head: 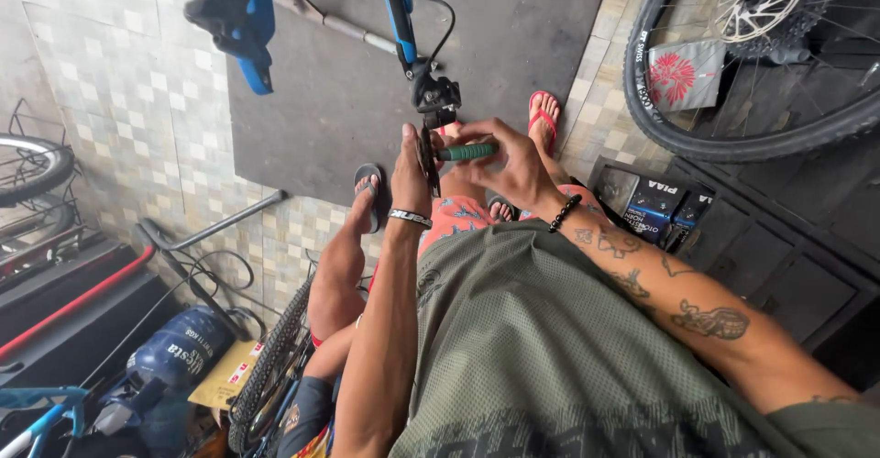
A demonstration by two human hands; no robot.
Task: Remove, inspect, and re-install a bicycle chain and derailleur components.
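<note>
Head view: looking straight down past an olive mesh shirt to both forearms raised in front. Left hand held upright, fingers closed around a small dark part, just under the black brake caliper at the foot of the blue fork leg. Right hand curled narrow around a green-handled tool, shaft lying level and pointing left into that part. Whether the tip is seated cannot be told; the joint is hidden behind the thumb.

For working well: best to keep the tool square to the part, press along its axis before turning, brace the left hand firm against twist, go in small turns, mind slipping toward the left fingers.

Pose: left forearm nearly vertical in frame, silver bracelet at the wrist; right forearm, tattooed, crossing in from lower right, wrist bent inward, black bead band on it. Below the hands, red sandal on a grey mat, tiled floor around. Disc-brake wheel leaning upper right, well apart.
</note>
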